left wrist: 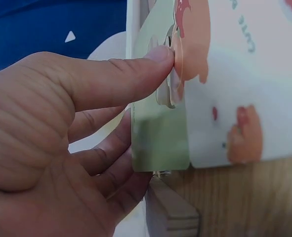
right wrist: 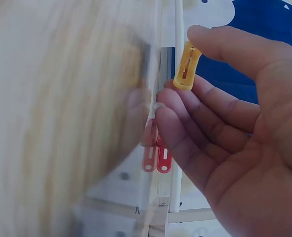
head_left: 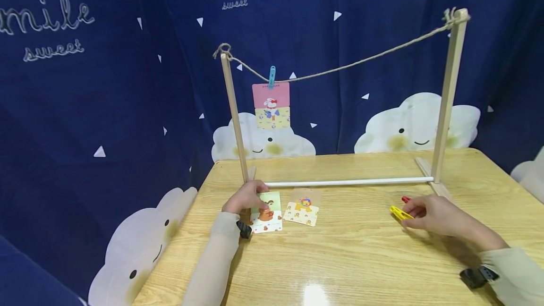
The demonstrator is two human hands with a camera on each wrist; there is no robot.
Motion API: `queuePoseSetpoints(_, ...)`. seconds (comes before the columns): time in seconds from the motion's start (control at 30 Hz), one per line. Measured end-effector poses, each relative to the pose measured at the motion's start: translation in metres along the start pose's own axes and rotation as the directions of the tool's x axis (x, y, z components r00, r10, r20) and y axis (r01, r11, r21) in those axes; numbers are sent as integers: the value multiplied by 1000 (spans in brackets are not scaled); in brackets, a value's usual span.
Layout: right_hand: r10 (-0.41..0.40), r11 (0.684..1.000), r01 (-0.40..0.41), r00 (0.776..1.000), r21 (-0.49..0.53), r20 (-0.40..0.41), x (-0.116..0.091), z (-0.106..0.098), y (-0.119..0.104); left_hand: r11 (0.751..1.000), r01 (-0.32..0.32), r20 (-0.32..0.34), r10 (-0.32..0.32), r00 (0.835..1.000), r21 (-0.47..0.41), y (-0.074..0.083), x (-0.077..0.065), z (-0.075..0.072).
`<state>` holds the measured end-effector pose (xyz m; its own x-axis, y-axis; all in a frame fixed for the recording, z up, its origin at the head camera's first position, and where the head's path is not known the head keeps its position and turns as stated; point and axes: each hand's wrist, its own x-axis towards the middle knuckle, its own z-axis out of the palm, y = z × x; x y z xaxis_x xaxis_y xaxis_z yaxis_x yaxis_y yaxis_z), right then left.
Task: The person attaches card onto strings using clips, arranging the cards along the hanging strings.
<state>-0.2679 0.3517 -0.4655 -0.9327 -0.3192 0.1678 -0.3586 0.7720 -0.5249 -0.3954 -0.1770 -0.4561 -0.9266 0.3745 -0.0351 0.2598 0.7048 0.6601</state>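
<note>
My left hand [head_left: 245,196] pinches the upper left part of a green and white picture card [head_left: 274,221] with a brown cartoon animal on it. In the left wrist view the thumb lies on the front of the card [left wrist: 158,153] and the fingers go behind its edge. At the right, my right hand [head_left: 446,216] holds a yellow clothespin [head_left: 398,212] between thumb and fingers. A red clothespin [head_left: 405,199] lies on the table just beyond those fingers; the right wrist view shows the red clothespin [right wrist: 164,159] below the yellow clothespin [right wrist: 187,69].
A wooden frame [head_left: 449,93] with a white crossbar [head_left: 348,182] stands toward the back, with a sagging twine line [head_left: 361,63] across its posts. A blue clothespin [head_left: 272,75] clips a pink and yellow card [head_left: 272,96] there. A lion card [head_left: 301,214] lies on the table [head_left: 340,259].
</note>
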Motion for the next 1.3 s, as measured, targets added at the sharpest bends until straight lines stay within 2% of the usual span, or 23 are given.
queuePoseSetpoints(0.27,31,999,-31,1000,14,-2,3,0,-4,999,-4,-12,3,1000,-50,5,-3,-5)
queuePoseSetpoints(0.53,33,999,-33,999,8,-1,3,0,-5,998,-40,-28,39,999,-38,6,-3,-7)
queuePoseSetpoints(0.9,35,999,-35,999,10,-2,2,0,-7,993,-42,-21,40,999,-109,10,-9,-13)
queuePoseSetpoints(1.07,44,999,-44,999,13,3,2,0,-8,993,-52,-55,46,997,-107,12,-10,-16)
queuePoseSetpoints(1.3,45,999,-44,999,25,-4,1,0,-8,990,-102,-115,90,989,-101,16,-9,-18)
